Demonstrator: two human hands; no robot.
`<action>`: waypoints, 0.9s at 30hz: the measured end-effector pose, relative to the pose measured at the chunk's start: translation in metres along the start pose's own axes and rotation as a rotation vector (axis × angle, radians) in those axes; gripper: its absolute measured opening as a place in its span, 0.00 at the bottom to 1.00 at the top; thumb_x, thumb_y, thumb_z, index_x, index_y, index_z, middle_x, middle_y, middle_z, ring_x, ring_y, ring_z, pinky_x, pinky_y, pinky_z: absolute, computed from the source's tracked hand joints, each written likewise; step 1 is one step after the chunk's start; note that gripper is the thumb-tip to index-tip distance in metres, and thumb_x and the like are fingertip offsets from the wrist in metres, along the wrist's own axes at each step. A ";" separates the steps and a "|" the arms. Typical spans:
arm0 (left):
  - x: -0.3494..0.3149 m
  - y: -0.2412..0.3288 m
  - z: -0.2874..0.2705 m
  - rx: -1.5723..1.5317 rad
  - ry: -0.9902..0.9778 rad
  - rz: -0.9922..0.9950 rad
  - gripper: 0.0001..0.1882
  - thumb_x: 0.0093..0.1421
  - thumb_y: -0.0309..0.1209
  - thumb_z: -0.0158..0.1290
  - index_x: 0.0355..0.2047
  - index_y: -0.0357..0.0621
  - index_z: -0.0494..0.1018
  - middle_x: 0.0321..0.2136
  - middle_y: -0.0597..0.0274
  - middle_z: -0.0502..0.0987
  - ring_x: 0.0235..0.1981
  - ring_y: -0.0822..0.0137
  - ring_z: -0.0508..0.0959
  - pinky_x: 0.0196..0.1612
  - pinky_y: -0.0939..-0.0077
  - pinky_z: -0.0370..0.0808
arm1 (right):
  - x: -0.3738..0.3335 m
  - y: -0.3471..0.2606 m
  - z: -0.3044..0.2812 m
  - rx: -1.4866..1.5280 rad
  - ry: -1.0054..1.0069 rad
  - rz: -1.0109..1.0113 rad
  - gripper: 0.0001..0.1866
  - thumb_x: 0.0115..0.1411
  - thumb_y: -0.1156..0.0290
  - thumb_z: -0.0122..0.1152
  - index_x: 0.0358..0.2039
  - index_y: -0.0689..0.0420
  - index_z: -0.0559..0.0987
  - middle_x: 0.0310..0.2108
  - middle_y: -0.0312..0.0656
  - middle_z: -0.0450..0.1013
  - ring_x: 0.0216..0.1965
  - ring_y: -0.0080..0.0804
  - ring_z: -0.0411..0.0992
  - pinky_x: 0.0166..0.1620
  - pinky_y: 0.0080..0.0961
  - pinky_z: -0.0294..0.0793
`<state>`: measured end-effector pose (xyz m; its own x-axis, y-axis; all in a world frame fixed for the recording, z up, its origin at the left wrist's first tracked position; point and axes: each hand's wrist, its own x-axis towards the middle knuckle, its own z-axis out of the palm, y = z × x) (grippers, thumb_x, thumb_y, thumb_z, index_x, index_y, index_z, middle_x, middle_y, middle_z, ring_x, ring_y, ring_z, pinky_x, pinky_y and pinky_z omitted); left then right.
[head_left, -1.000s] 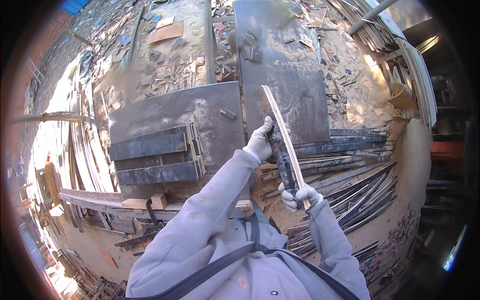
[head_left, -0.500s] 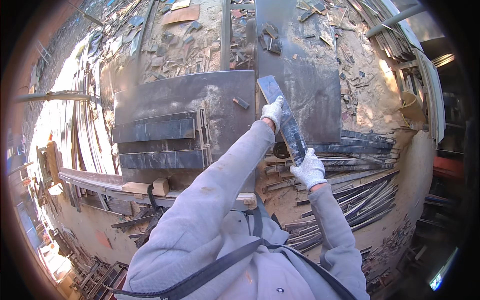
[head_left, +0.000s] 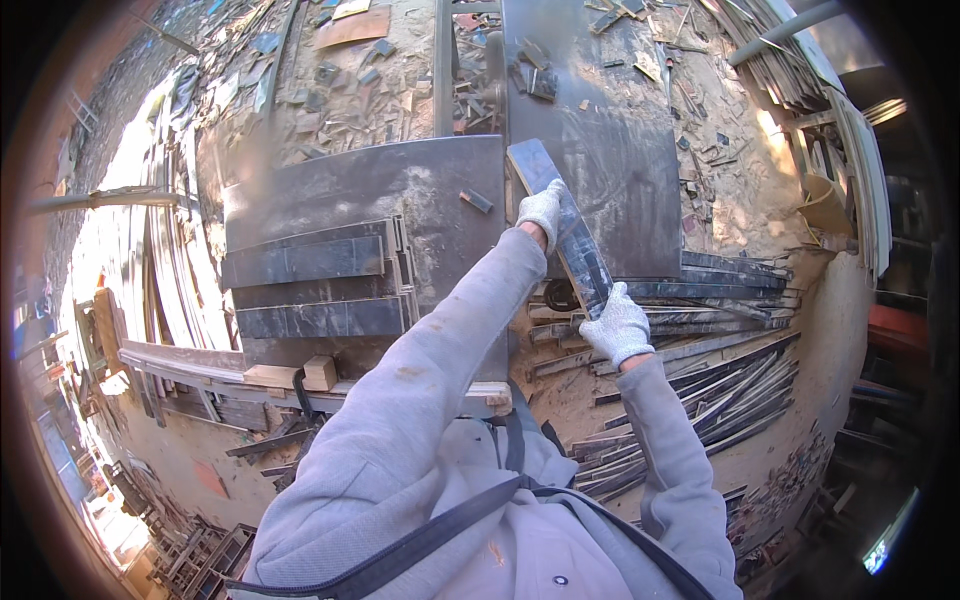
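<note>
Both hands are clamped on a narrow dark board [head_left: 575, 235]: the gloved left hand [head_left: 541, 212] around its far half, the gloved right hand [head_left: 618, 326] at its near end. The board slants from far left to near right, overlapping the right-hand dark panel [head_left: 625, 190] in view; contact between the two cannot be told. To the left, the desk [head_left: 445, 235] carries stacked dark strips [head_left: 312, 264] and, farther off, a small block [head_left: 476, 201]. Loose strips [head_left: 715, 405] lie in a pile, near right.
</note>
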<state>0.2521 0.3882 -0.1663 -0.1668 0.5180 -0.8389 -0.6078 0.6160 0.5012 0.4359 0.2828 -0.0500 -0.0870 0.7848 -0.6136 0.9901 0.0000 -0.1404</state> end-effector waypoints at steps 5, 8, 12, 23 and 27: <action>0.015 0.002 -0.001 -0.004 -0.042 -0.016 0.30 0.70 0.49 0.57 0.59 0.34 0.73 0.47 0.54 0.82 0.43 0.59 0.82 0.48 0.61 0.79 | 0.004 -0.008 -0.015 -0.048 -0.048 0.029 0.40 0.46 0.60 0.75 0.54 0.64 0.65 0.44 0.61 0.78 0.47 0.58 0.80 0.51 0.47 0.80; 0.025 0.002 -0.003 0.034 -0.055 0.010 0.30 0.70 0.48 0.57 0.59 0.34 0.73 0.48 0.54 0.82 0.43 0.59 0.81 0.49 0.62 0.78 | 0.008 -0.008 -0.014 -0.058 -0.051 0.026 0.40 0.46 0.59 0.75 0.55 0.64 0.65 0.45 0.61 0.78 0.48 0.58 0.80 0.52 0.47 0.80; 0.034 0.004 -0.005 0.085 -0.063 0.045 0.29 0.70 0.47 0.57 0.59 0.34 0.74 0.48 0.55 0.82 0.44 0.61 0.81 0.49 0.62 0.78 | 0.010 -0.013 -0.019 -0.055 -0.066 0.034 0.41 0.46 0.59 0.75 0.55 0.65 0.65 0.46 0.61 0.78 0.49 0.58 0.79 0.53 0.47 0.80; 0.041 0.008 -0.001 0.321 -0.074 0.137 0.34 0.73 0.54 0.47 0.58 0.30 0.75 0.53 0.49 0.82 0.52 0.55 0.81 0.54 0.63 0.73 | 0.022 -0.013 -0.013 -0.063 -0.069 0.044 0.44 0.47 0.58 0.73 0.59 0.68 0.63 0.47 0.63 0.78 0.50 0.58 0.80 0.54 0.46 0.80; 0.057 0.009 0.003 0.459 -0.061 0.216 0.34 0.73 0.54 0.45 0.57 0.31 0.75 0.53 0.48 0.82 0.53 0.55 0.80 0.55 0.62 0.73 | 0.021 -0.019 -0.027 -0.049 -0.075 0.050 0.45 0.47 0.58 0.75 0.59 0.68 0.63 0.46 0.62 0.79 0.50 0.57 0.80 0.54 0.46 0.80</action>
<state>0.2396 0.4249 -0.2090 -0.1968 0.6880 -0.6985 -0.1586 0.6807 0.7152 0.4186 0.3160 -0.0386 -0.0432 0.7359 -0.6757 0.9975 -0.0064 -0.0708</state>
